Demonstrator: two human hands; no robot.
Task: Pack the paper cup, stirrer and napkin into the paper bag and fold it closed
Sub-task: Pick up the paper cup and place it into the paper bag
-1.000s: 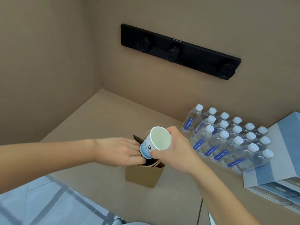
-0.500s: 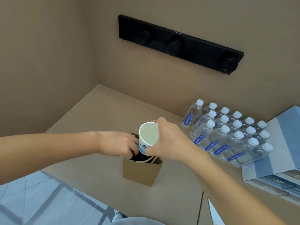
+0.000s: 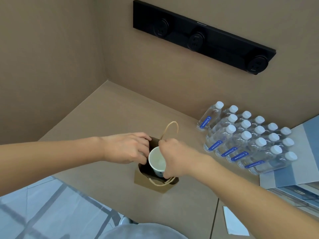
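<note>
A small brown paper bag point(image 3: 156, 183) stands open on the tan counter point(image 3: 110, 118), one twine handle up at the back, the other drooping over its front. The white paper cup point(image 3: 157, 160), mouth up and slightly tilted, sits partly inside the bag's opening. My right hand point(image 3: 174, 157) grips the cup's right rim and side. My left hand point(image 3: 128, 149) holds the bag's left edge, keeping the mouth apart. A white napkin point(image 3: 234, 221) lies flat near the counter's front right. No stirrer shows in view.
A shrink-wrapped pack of several water bottles point(image 3: 248, 140) lies right of the bag. A blue and white box point(image 3: 296, 163) sits at the far right. A black socket strip point(image 3: 203, 35) is on the back wall. Walls close the counter's left and back.
My right hand turned the cup upright and lowered it from above the bag into the bag's mouth. The back handle now stands free. My left hand stayed on the bag's edge.
</note>
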